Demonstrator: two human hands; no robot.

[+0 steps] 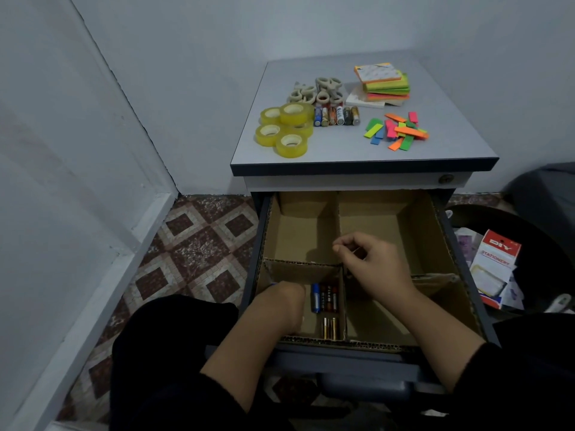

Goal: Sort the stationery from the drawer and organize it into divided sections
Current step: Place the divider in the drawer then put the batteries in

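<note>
The open drawer holds a cardboard divider (340,225) that splits it into several sections. Several batteries (325,298) lie in the front-left section. My left hand (280,303) reaches down into that section beside them; its fingers are hidden and a small blue sliver shows at its knuckles. My right hand (371,259) hovers over the middle cross of the divider with fingers loosely curled and nothing visible in them. On the cabinet top (451,132) lie yellow tape rolls (284,129), small beige tape rolls (317,91), more batteries (336,116), sticky note pads (384,84) and coloured flags (396,130).
The two back sections and the right-hand sections of the drawer show bare cardboard. A dark bin (535,244) at the right holds a red and white stationery package (494,262). Walls close in on the left, and patterned tile floor (193,253) lies below.
</note>
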